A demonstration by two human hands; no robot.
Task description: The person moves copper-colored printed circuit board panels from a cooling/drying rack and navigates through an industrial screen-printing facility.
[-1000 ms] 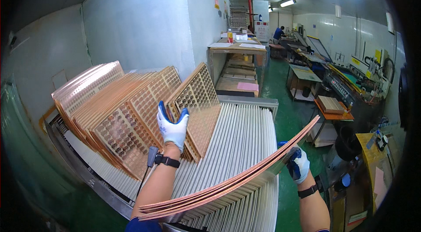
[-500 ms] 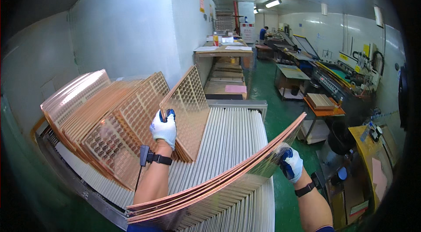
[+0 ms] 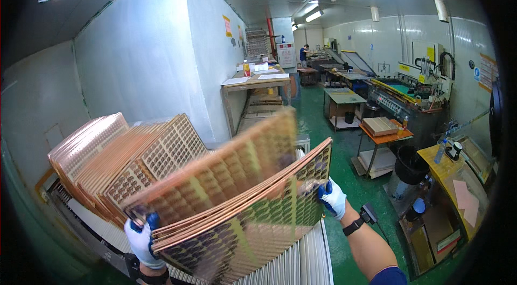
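Observation:
Between my hands is a curved stack of thin copper-coloured circuit board panels (image 3: 242, 239), patterned with rows of small dark shapes. My right hand (image 3: 333, 199), in a white glove with blue fingertips, grips its right edge. At its lower left corner my left hand (image 3: 143, 239), gloved alike, is closed on the panels' edges. One more copper panel (image 3: 215, 172), smeared by motion, tilts up behind the stack, its lower left corner at my left hand. To the left, a row of similar panels (image 3: 116, 161) leans upright on a ribbed metal rack (image 3: 309, 255).
A worktable (image 3: 253, 84) with papers and a bottle stands by the pale wall corner. On the right are an orange-topped trolley (image 3: 398, 135) with a box, a black bin (image 3: 412, 164) and a yellow-topped bench (image 3: 447, 177). Another person (image 3: 304, 56) works far back beside machines.
My left hand has come down and left with the panel it held on the rack, bringing it against the stack. My right hand has moved slightly left with the stack. The view has shifted.

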